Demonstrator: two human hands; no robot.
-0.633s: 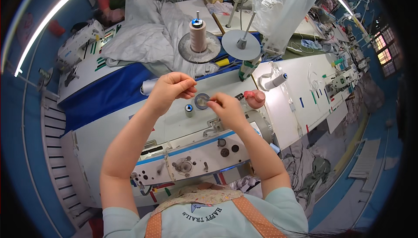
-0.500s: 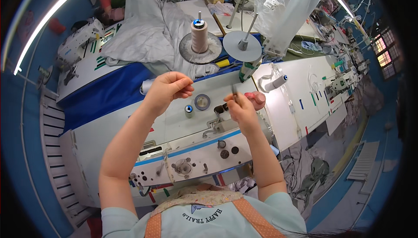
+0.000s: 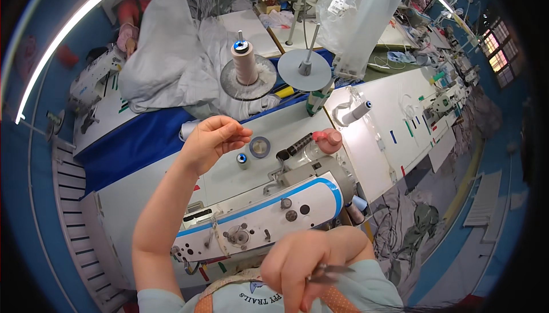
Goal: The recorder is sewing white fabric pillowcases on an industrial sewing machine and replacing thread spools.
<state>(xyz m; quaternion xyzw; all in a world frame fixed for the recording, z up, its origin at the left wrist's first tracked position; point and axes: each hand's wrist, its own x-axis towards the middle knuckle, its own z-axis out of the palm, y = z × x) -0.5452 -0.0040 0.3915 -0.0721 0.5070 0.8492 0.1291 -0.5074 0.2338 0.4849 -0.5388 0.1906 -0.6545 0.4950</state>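
Note:
My left hand (image 3: pixel 213 142) is raised over the sewing table, thumb and fingertips pinched together; anything between them is too fine to see. Below it stands a small thread spool (image 3: pixel 243 161), beside a round grey ring-shaped roll (image 3: pixel 259 147). Close to the camera, my right hand (image 3: pixel 300 264) is curled in front of my chest, slightly blurred. It grips small metal thread snips (image 3: pixel 333 270), their pointed blades sticking out to the right. Between my arms lies a white sewing machine (image 3: pixel 263 216) with a blue stripe. A large pale thread cone (image 3: pixel 245 66) stands farther back on its holder.
Grey fabric (image 3: pixel 166 61) is heaped at the back left, where another person's hand (image 3: pixel 130 47) touches it. An empty spool stand (image 3: pixel 304 70) and a hanging plastic bag (image 3: pixel 357 21) rise at the back. A pink-topped bottle (image 3: pixel 329 140) stands behind the machine.
My right hand has come back from above the machine toward my chest and the camera, carrying the snips. My left hand stays pinched, slightly lower in view. The view has shifted a little.

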